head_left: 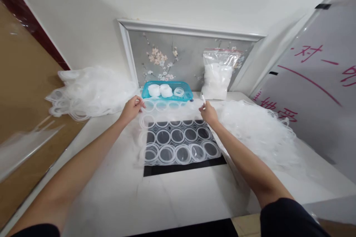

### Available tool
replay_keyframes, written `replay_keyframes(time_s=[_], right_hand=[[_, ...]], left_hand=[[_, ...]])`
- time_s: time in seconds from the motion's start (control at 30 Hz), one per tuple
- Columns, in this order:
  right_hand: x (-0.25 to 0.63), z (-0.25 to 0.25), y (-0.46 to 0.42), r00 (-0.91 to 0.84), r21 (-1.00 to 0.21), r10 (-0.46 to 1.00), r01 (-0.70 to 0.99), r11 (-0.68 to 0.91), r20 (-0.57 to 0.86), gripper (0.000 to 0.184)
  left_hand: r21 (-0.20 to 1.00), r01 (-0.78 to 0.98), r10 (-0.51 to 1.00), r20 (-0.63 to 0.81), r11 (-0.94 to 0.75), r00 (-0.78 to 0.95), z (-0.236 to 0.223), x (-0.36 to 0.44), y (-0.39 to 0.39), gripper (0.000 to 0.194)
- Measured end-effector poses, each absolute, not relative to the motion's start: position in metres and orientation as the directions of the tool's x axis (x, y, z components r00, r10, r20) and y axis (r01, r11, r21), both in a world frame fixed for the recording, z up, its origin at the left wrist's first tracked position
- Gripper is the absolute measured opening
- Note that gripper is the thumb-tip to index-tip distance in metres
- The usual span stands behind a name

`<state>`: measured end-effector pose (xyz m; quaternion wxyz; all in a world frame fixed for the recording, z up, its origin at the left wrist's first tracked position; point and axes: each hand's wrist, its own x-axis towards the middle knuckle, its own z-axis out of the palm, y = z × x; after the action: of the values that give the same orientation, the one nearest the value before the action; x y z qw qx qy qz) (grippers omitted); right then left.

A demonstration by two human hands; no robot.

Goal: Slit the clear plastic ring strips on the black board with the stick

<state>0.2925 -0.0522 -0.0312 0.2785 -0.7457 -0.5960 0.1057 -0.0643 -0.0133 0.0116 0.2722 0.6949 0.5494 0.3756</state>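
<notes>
A translucent plastic sheet with rows of white rings [177, 136] lies partly over a black mat [161, 170]. Its far edge is raised in front of a blue tray. My left hand [132, 109] pinches the sheet's far left corner between thumb and fingers. At the far right corner, my right hand [209, 113] is closed around a slim white pen-like stick [203, 99] that points up. Those fingers also appear to touch the sheet's edge, though the exact contact is hidden.
The blue tray [167, 98] holds several white rings [179, 91]. Behind my right hand stands a zip bag of white pieces [217, 77]. Piles of ring sheets lie left [94, 90] and right [256, 133]. A framed floral panel [189, 59] and a whiteboard [314, 77] border the white table [172, 196].
</notes>
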Motion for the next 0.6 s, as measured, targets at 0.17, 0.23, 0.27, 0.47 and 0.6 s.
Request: replay_keyframes(time_s=[0.17,0.23,0.27,0.47,0.6], right_hand=[[0.295,-0.016,-0.043,0.315,-0.552,0.912,0.824,-0.126,0.263,0.012],[0.294,-0.016,-0.039,0.325,-0.552,0.912,0.822,-0.141,0.251,0.013],[0.293,-0.017,-0.037,0.328,-0.549,0.914,0.822,-0.151,0.240,0.014],[0.292,-0.024,-0.063,0.240,-0.506,0.956,0.853,-0.124,0.169,0.017],[0.299,-0.021,-0.106,-0.010,-0.482,1.000,0.876,0.002,-0.013,0.022]], left_hand=[[0.766,0.578,0.952,0.296,-0.283,0.074,0.027,-0.053,-0.002,0.019],[0.729,0.629,0.953,0.296,-0.269,0.065,0.024,-0.049,0.001,0.016],[0.704,0.662,0.953,0.296,-0.259,0.059,0.021,-0.048,0.001,0.015],[0.534,0.787,0.937,0.310,-0.310,0.158,-0.001,-0.055,-0.032,0.025],[0.495,0.758,0.901,0.150,-0.424,0.406,-0.010,-0.060,-0.079,0.021]])
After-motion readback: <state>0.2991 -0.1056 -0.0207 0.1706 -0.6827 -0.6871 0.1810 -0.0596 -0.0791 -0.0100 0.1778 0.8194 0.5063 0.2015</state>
